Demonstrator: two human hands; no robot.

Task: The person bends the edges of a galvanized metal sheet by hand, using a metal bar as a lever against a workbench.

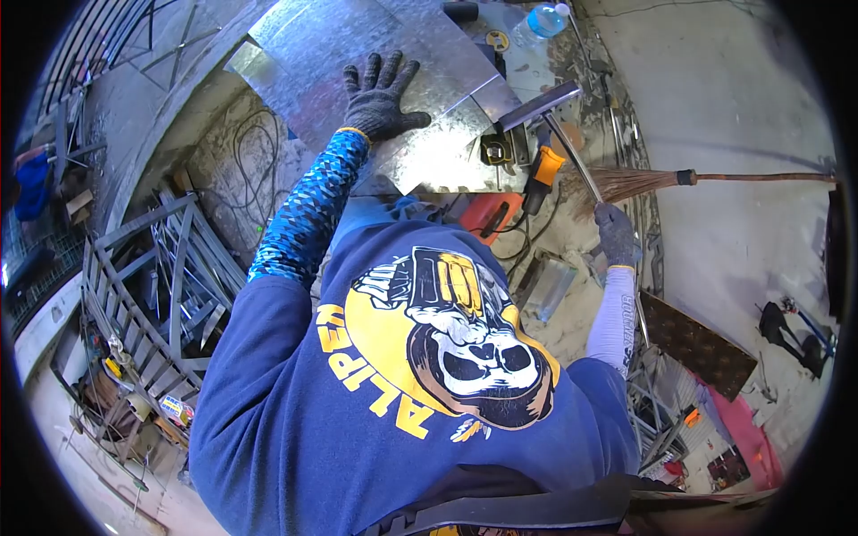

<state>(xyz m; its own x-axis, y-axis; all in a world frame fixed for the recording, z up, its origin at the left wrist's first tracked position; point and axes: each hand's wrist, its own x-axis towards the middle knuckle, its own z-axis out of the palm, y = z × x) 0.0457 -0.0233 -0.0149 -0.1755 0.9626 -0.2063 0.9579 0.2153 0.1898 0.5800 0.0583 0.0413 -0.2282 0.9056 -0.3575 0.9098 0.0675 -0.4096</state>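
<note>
My left hand (382, 103), in a dark grey knit glove, lies flat with fingers spread on a shiny galvanized metal sheet (313, 49). My right hand (615, 234), gloved too, is wrapped round the handle of a hammer (576, 159). Its long metal head is at the sheet's right edge in this view. Just below the head, a black and yellow tape measure (496, 150) sits at the sheet's lower right corner. Beside it is an orange and black power tool (542, 177) with a cord. A bright glare covers the sheet's lower part.
A water bottle (543, 22) stands beyond the sheet at the upper right. The broom (652, 179) lies to the right, its bristles near the hammer handle. Welded metal frames (170, 277) are stacked at the left. A dark patterned panel (697, 344) lies at the lower right.
</note>
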